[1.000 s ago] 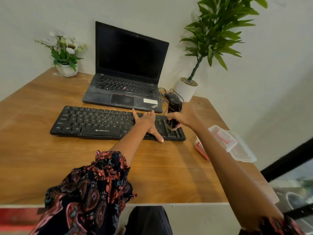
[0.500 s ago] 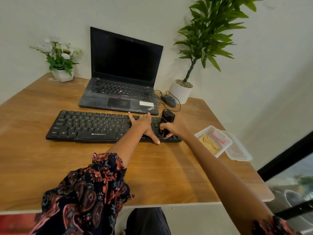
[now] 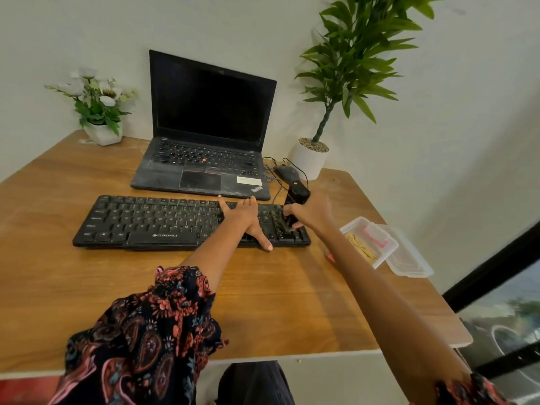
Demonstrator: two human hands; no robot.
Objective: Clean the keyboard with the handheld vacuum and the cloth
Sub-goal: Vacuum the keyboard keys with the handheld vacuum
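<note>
Here, in the head view, a person cleans a black Zebronics keyboard [image 3: 163, 220] that lies on a wooden desk [image 3: 263, 302], just in front of an open ThinkPad laptop [image 3: 204, 141]. The left hand [image 3: 244, 220] lies flat on the keys right of centre, fingers straight and spread, thumb reaching the front edge, apparently to pin the board so it does not slide. The right hand [image 3: 314, 213] has its fingers curled round a small black handheld vacuum [image 3: 296, 200], tilted so its nozzle meets the keys at the right end, seemingly the number pad; the upper body juts above the knuckles. The slant likely lets the brush tip reach between the keys.

Near the right edge of the desk stands an open clear plastic container [image 3: 377, 247] with a yellowish folded thing inside, possibly the cloth, though that cannot be told; its lid [image 3: 409, 258] lies just beside it. Behind the vacuum sit a corded mouse [image 3: 287, 172] and a potted plant in a white pot [image 3: 309, 159]; the cables run near the vacuum's path. A small pot of white flowers [image 3: 98, 112] stands at the far left, well apart.
</note>
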